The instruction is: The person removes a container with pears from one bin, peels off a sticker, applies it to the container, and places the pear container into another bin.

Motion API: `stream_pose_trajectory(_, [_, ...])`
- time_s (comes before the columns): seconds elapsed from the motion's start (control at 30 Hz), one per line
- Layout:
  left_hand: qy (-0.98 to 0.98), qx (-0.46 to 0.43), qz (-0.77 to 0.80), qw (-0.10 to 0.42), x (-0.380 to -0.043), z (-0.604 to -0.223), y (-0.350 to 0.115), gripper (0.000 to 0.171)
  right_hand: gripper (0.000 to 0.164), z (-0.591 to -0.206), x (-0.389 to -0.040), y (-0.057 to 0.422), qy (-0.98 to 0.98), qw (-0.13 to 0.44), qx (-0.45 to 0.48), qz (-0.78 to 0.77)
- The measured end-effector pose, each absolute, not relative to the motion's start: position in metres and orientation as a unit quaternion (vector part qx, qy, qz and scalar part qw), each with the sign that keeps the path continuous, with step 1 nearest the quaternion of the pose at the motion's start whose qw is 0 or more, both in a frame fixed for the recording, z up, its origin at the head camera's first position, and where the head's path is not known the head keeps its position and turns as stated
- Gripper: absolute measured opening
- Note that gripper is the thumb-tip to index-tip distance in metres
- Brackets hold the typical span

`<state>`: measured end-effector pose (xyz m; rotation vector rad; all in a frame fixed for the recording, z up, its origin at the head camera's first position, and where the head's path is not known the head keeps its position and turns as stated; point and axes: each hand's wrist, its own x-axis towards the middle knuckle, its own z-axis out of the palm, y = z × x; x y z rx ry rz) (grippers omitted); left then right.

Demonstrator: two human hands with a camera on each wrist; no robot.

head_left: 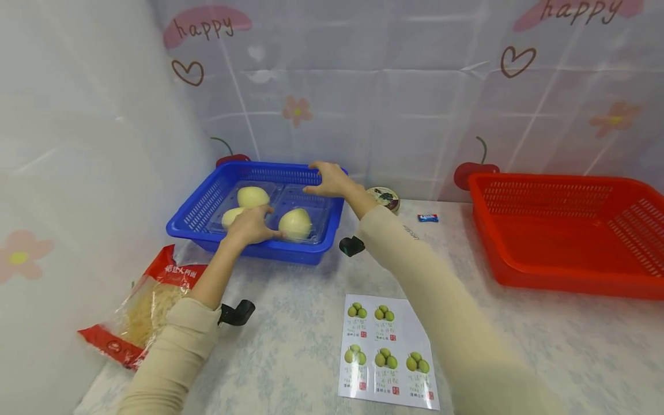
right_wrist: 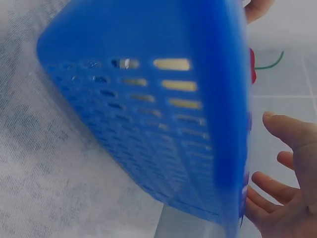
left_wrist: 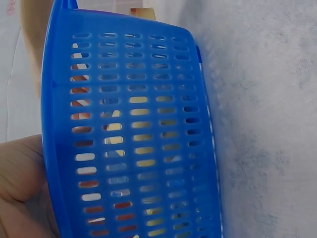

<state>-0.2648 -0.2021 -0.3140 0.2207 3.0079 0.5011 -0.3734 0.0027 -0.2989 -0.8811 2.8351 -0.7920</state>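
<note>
A blue plastic basket (head_left: 306,252) holds a clear plastic tray (head_left: 276,202) with several pale yellow, rounded pieces of produce. My left hand (head_left: 251,226) reaches over the basket's front rim, thumb and fingers spread apart. Its thumb is close to the right-hand pale piece (head_left: 295,224), and its fingers overlap the lower left pale piece (head_left: 231,217). Another pale piece (head_left: 252,197) lies behind those fingers. At the basket's back right corner is my right hand (head_left: 332,180), thumb and fingers parted with nothing between them. In the left wrist view the basket wall hides the left fingers.
A red basket (head_left: 562,282) stands at the right. At the left lies a red-and-clear bag of pasta (head_left: 150,305). A sheet of fruit stickers (head_left: 386,351) lies in front. Behind the right forearm are a round tin (head_left: 385,197) and a small blue wrapped sweet (head_left: 427,218).
</note>
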Motion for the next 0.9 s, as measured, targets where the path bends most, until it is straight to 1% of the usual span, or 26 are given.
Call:
stream_pose_trajectory(0.23, [0.987, 0.049, 0.146, 0.054, -0.265, -0.313, -0.195, 0.073, 0.067, -0.303, -0.378, -0.011, 0.930, 0.078, -0.275, -0.232])
stream_pose_trajectory(0.47, [0.989, 0.039, 0.131, 0.052, -0.268, -0.316, -0.192, 0.073, 0.068, -0.303, -0.379, -0.015, 0.941, 0.109, -0.248, -0.202])
stream_pose_trajectory(0.9, [0.989, 0.050, 0.137, 0.028, -0.266, -0.316, -0.184, 0.072, 0.071, -0.310, -0.378, -0.017, 0.948, 0.134, -0.255, -0.132])
